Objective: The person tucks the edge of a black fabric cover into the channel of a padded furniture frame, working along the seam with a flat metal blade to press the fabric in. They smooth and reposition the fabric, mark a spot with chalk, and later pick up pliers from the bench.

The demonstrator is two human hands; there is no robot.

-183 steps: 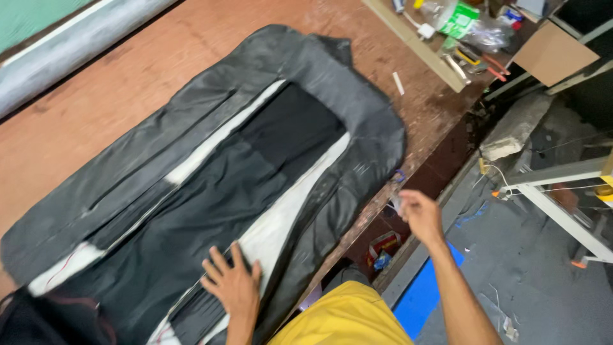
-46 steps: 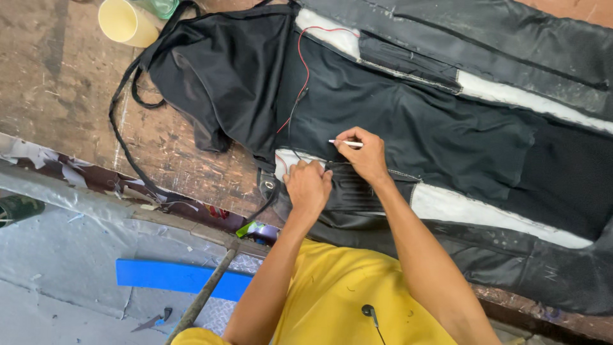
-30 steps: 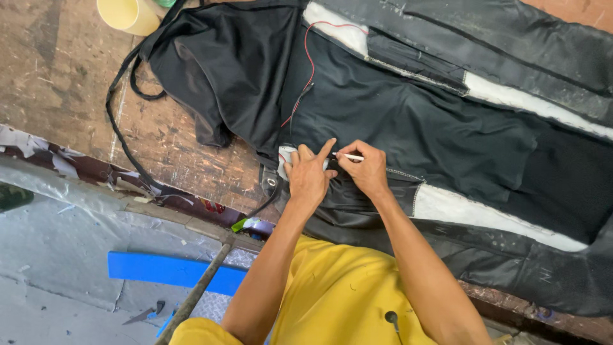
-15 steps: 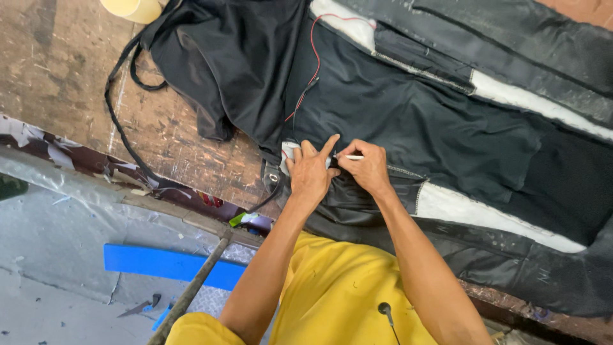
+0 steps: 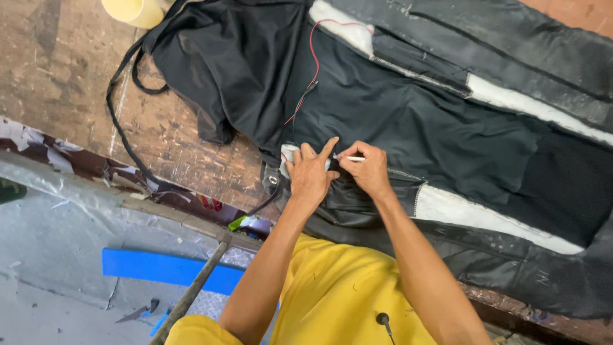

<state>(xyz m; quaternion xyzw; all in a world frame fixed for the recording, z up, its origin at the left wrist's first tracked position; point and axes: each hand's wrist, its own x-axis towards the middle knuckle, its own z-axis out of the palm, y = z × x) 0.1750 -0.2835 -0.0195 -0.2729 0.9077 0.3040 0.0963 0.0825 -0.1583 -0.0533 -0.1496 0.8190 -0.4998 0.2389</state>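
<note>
A large black cover (image 5: 447, 134), part smooth leather-like panels and part soft matte cloth with white foam strips, lies spread over a worn wooden table (image 5: 57, 70). At its near edge the left hand (image 5: 311, 176) presses flat on the cloth, fingers spread a little. Just right of it, touching, the right hand (image 5: 367, 169) pinches a thin white stick (image 5: 348, 158) between thumb and fingers. A red wire (image 5: 311, 70) curves across the cloth farther away. A pale yellow cup (image 5: 133, 9) stands far left.

Yellow shirt (image 5: 338, 294) w/ short sleeves, small black clip mic (image 5: 383, 318) on front, bare forearms, no gloves
</note>
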